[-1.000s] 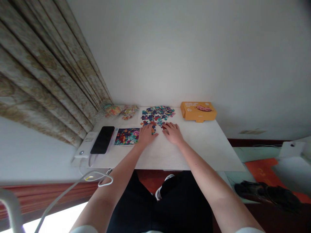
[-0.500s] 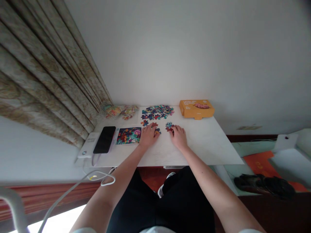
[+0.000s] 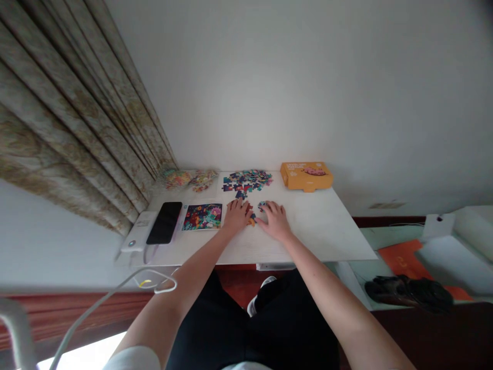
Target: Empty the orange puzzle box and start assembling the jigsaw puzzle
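Note:
My left hand [image 3: 237, 217] lies palm down on the white table, fingers stretched over reddish puzzle pieces [image 3: 250, 207] that it partly hides. An orange and blue puzzle piece [image 3: 252, 220] shows by its thumb side. Close on the right, my right hand [image 3: 276, 221] has its thumb spread from the fingers. Its fingertips rest on or just over a small cluster of blue and dark puzzle pieces [image 3: 262, 206], mostly covered. Beyond both hands spreads a heap of loose puzzle pieces [image 3: 252, 178]. Left of my left hand lies a colourful picture card [image 3: 203, 217].
A yellow puzzle box [image 3: 307, 177] stands at the table's [image 3: 327, 236] back right. Clear bags of pieces [image 3: 177, 179] lie at the back left, by the curtain [image 3: 96, 113]. A black phone [image 3: 165, 223] with a cable sits at the left edge.
My right hand has moved left, closer to my left hand, and its thumb has spread away from the fingers. The blue piece cluster has shifted slightly left. My view has shifted a little.

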Available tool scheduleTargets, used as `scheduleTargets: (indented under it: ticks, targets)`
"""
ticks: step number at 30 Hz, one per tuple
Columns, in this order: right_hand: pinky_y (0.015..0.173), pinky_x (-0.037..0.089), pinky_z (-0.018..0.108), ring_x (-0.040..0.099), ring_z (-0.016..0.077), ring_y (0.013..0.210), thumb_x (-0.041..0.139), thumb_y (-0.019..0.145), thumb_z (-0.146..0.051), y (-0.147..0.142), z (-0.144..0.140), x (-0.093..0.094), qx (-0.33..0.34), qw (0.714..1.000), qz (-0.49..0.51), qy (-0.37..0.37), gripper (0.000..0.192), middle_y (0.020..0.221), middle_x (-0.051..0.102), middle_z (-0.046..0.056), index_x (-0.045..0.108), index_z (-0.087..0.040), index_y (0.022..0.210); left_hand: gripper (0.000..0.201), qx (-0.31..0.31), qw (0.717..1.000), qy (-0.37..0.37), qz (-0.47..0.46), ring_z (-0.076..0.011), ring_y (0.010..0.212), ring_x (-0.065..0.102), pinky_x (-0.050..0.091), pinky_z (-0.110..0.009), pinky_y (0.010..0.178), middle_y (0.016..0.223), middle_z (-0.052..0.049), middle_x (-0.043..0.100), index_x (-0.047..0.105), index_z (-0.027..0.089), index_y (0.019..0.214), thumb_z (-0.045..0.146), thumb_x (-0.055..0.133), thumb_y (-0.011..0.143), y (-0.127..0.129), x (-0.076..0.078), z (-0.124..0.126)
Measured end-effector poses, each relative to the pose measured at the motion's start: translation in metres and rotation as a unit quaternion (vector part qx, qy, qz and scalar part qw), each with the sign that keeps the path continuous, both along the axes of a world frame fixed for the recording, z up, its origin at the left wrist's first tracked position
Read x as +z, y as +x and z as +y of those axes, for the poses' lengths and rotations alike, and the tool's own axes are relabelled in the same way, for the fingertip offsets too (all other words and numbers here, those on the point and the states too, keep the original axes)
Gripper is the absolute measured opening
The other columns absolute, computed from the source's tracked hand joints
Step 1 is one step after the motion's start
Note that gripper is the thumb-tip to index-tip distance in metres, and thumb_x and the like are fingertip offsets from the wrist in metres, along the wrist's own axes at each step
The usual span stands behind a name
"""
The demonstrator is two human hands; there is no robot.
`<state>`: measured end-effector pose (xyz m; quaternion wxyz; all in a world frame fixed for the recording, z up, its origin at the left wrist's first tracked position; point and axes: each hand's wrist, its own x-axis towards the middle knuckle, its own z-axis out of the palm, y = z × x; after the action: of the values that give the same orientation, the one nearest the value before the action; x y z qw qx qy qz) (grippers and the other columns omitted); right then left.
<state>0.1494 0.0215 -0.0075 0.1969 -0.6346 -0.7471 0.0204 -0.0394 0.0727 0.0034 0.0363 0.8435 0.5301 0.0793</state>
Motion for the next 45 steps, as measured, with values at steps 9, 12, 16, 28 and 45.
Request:
scheduleTargets:
  ticks: [9,12,16,28,45]
  targets:
    - [0.120,0.030,0.061,0.045,0.0317,0.145,0.050,0.106,-0.036,-0.002,0.004,-0.001,0.049,0.998,-0.014,-0.029,0.040,0.156,0.056,0.009,0.063,-0.032,0.143,0.039,-0.012,0.999,-0.017,-0.033,-0.0244,0.145,0.049,0.036,-0.050,0.121,0.156,-0.008,0.056,0.064,0.030,0.138,0.029,0.040,0.107,-0.001,0.006,0.021]
    - [0.120,0.031,0.057,0.049,0.0292,0.142,0.048,0.106,-0.029,0.000,0.004,-0.002,0.036,0.999,0.001,-0.016,0.037,0.151,0.060,0.008,0.066,-0.032,0.138,0.039,-0.042,0.999,-0.019,-0.001,-0.0258,0.149,0.045,0.024,-0.060,0.126,0.158,-0.005,0.054,0.063,0.034,0.139,0.030,0.042,0.106,-0.004,0.010,0.050]
    - [0.120,0.031,0.054,0.051,0.0292,0.138,0.049,0.106,-0.029,0.001,0.003,-0.002,0.030,0.999,0.012,-0.010,0.035,0.147,0.063,0.008,0.069,-0.031,0.134,0.037,-0.004,1.000,0.008,0.030,-0.0293,0.148,0.045,0.017,-0.061,0.128,0.158,-0.010,0.054,0.070,0.028,0.130,0.025,0.049,0.099,-0.012,0.016,0.084]
    - [0.121,0.030,0.061,0.051,0.0328,0.139,0.053,0.104,-0.050,0.000,0.007,-0.007,0.014,0.999,0.051,-0.012,0.039,0.143,0.063,0.015,0.069,-0.023,0.129,0.049,0.153,0.988,-0.005,-0.018,-0.0358,0.134,0.056,0.037,-0.051,0.118,0.142,-0.019,0.063,0.061,0.015,0.136,0.047,0.052,0.100,0.024,0.015,0.145]
    - [0.117,0.032,0.068,0.053,0.0352,0.136,0.049,0.106,-0.045,0.002,0.011,-0.016,-0.066,0.995,0.065,0.048,0.036,0.142,0.062,0.019,0.066,-0.020,0.125,0.035,0.089,0.971,0.030,-0.221,-0.0266,0.120,0.065,0.051,-0.040,0.105,0.130,-0.012,0.065,0.062,0.020,0.126,0.018,0.063,0.091,0.028,0.013,0.049]
